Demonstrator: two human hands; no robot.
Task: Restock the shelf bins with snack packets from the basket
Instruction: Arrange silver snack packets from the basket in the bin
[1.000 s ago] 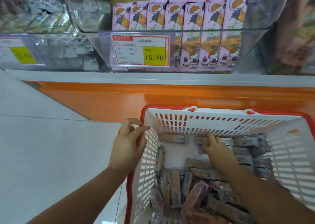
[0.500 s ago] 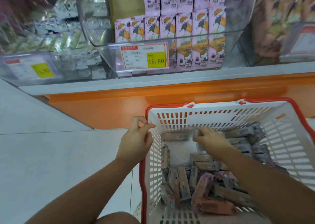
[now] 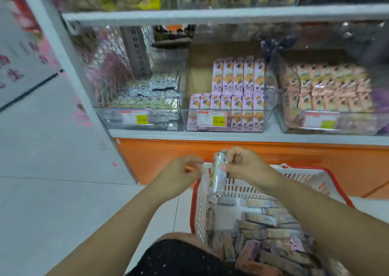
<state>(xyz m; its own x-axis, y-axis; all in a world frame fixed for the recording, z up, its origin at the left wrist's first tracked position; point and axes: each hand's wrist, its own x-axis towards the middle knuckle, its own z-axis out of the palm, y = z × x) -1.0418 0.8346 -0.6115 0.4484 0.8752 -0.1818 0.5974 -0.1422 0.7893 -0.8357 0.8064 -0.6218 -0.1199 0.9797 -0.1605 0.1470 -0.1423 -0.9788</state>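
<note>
A white basket with a red rim sits on the floor before the shelf, holding several long snack packets. My right hand is shut on one silvery snack packet, held upright above the basket's far left corner. My left hand hovers just left of that packet with fingers curled, touching or nearly touching its edge; I cannot tell which. On the shelf stand three clear bins: a left bin with silver packets, a middle bin with pink packets, a right bin with peach packets.
An orange base panel runs under the white shelf ledge. A white upright post borders the shelf on the left. Another shelf with more bins sits above. Pale floor tiles spread to the left. My dark-clothed knee is beside the basket.
My right hand has lifted a silvery packet out of the basket. My left hand let go of the basket rim and came up beside it. The view pulled back and tilted up.
</note>
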